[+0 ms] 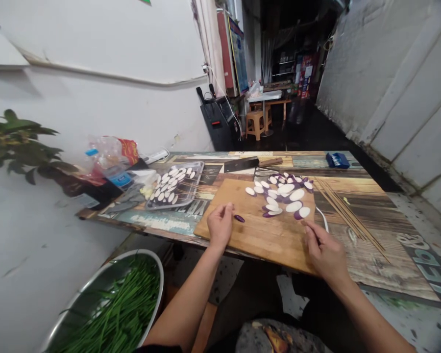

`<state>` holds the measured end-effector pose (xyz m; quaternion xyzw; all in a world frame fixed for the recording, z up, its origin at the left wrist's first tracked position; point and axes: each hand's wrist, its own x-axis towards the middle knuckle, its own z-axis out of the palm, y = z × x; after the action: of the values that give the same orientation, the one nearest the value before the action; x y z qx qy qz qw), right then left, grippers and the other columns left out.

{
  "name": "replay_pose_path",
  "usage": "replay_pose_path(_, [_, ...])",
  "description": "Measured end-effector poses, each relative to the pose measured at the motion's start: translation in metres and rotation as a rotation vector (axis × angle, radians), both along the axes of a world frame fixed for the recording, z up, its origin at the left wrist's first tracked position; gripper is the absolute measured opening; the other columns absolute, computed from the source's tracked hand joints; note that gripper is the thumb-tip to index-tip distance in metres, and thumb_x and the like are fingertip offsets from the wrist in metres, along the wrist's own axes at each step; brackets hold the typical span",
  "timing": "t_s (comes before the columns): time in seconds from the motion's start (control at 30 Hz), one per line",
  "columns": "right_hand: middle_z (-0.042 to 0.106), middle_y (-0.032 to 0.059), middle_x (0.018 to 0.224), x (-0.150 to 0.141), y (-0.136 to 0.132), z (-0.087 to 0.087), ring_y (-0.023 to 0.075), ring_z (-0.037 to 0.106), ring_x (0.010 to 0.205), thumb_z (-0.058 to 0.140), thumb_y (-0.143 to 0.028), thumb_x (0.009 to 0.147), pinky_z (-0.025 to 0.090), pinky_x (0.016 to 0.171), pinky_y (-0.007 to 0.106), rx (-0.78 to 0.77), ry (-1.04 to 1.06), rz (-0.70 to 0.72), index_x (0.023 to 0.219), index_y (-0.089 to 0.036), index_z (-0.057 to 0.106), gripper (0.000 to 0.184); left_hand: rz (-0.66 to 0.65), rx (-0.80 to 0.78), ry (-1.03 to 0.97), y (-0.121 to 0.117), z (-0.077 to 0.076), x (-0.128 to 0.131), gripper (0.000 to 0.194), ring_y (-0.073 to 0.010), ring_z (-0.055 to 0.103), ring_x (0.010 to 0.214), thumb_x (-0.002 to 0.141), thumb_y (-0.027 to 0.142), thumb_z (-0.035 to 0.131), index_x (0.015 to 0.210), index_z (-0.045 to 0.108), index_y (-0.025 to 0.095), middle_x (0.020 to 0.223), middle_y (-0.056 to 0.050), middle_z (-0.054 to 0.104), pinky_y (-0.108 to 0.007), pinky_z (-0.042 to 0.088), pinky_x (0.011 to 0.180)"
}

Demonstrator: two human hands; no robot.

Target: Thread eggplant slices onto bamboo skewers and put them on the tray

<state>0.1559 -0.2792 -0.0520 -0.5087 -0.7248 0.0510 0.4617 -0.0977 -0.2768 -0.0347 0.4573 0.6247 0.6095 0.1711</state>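
Note:
My left hand (220, 226) is closed at the left edge of the wooden cutting board (264, 240), thumb against the curled fingers; anything inside is hidden. Just right of it lies a small purple eggplant piece (239, 218). Over the board's right edge my right hand (327, 251) makes a pinch, its fingertips close to an eggplant slice (302, 213); what they pinch is too small to make out. White oval slices with purple skin (285, 189) lie spread and heaped over the board's far right part. Several bamboo skewers (347, 213) rest on the table to the right.
Skewered slices fill a clear tray (196, 184) at the left. Behind the board lies a cleaver (242, 164). A blue box (337, 160) stands far right, a plastic bottle (115, 171) far left. A metal basin (159, 269) of green stalks sits below, left of the table.

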Motion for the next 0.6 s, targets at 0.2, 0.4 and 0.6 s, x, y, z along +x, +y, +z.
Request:
replay_pose_path(0.2, [0.069,0.0098,0.09,0.001,0.002,-0.001,0.0195,0.067,0.075,0.044,-0.03,0.086,0.054,0.067,0.028,0.055,-0.046,0.001,0.098,-0.012,0.065,0.03,-0.118,-0.11,0.666,-0.017,-0.002,0.002,0.027,-0.0213,0.052,0.088,0.074,0.033,0.059,0.096,0.065,0.018,0.089,-0.009,0.057,-0.036,0.042,0.082])
replay_pose_path(0.4, [0.069,0.0083,0.094,-0.002,-0.011,0.01,0.0174,0.066,0.08,0.045,-0.022,0.087,0.055,0.07,0.025,0.094,-0.138,0.148,0.103,-0.012,0.062,0.026,-0.074,-0.028,0.372,-0.009,0.016,0.02,0.034,-0.0214,0.054,0.092,0.075,0.038,0.058,0.101,0.064,0.016,0.097,-0.011,0.059,-0.036,0.043,0.084])
replay_pose_path(0.6, [0.068,0.0077,0.096,-0.024,-0.024,0.013,0.0158,0.066,0.082,0.046,-0.015,0.085,0.055,0.073,0.022,0.093,-0.16,0.368,0.107,-0.013,0.059,0.026,-0.432,-0.122,-0.586,0.006,0.044,0.039,0.037,-0.0148,0.058,0.073,0.075,0.043,0.057,0.091,0.066,0.011,0.08,-0.007,0.064,-0.028,0.046,0.072])
